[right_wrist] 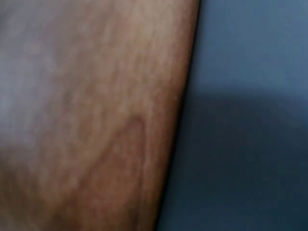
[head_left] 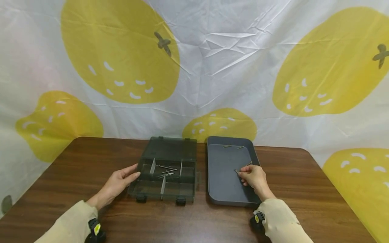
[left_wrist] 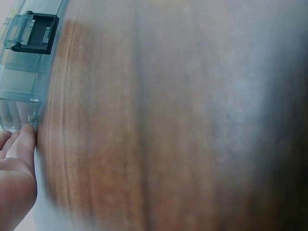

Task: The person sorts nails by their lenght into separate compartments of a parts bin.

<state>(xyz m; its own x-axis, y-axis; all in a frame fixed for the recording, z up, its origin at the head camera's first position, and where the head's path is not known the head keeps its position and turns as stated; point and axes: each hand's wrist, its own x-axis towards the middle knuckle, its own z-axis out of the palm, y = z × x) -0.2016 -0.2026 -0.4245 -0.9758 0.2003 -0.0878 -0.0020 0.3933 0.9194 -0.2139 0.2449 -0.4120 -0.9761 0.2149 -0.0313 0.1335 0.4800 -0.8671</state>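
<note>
A dark translucent organizer box (head_left: 179, 187) lies with its lid (head_left: 173, 148) swung back. Several thin metal nails (head_left: 165, 171) are heaped in its wide rear-middle compartment. My left hand (head_left: 120, 180) rests against the box's left side, thumb and fingers fairly straight; in the left wrist view its fingertips (left_wrist: 29, 132) touch the box corner. Above the grey tray (head_left: 223, 189), my right hand (head_left: 253, 177) pinches one thin nail (head_left: 236, 171) between thumb and finger. Another nail (head_left: 250, 163) lies by the tray's right wall, just beyond this hand. The right wrist view shows neither hand nor nail.
Two more nails lie near the tray's far end, one nail (head_left: 227, 146) left of the other nail (head_left: 240, 147). Box and tray stand side by side on a brown wooden table (head_left: 146, 222). A lemon-print cloth (head_left: 212, 74) hangs behind. Black latches (head_left: 180, 201) line the box's front.
</note>
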